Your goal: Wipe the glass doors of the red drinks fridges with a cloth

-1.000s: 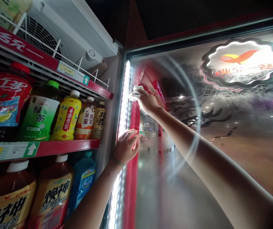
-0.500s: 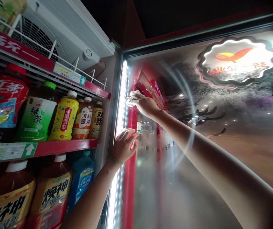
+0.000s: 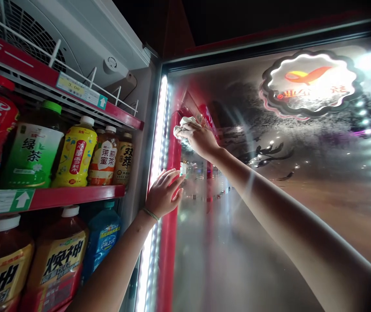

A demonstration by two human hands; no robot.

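My right hand (image 3: 201,138) presses a crumpled whitish cloth (image 3: 179,131) against the fogged glass door (image 3: 237,242), near its upper left part. Below and to the left is my left hand (image 3: 164,193), a thin band around its wrist. Its fingers are spread and hold nothing; they lie by the bright LED strip (image 3: 159,130) and the red edge of the door. Whether the fingertips touch the glass I cannot tell. A round scalloped logo (image 3: 310,84) shows on the upper right of the glass, above dark wet-looking streaks.
On the left, refrigerator shelves hold several drinks, among them a green tea bottle (image 3: 34,149), a yellow bottle (image 3: 76,154) and a blue bottle (image 3: 102,234). A red shelf edge (image 3: 78,197) carries price labels. Above sit a wire rack (image 3: 55,54) and a fan grille (image 3: 31,32).
My right hand has moved the cloth slightly to the right across the glass relative to the door's left edge. The whole view has shifted, so shelves and left hand appear further left.
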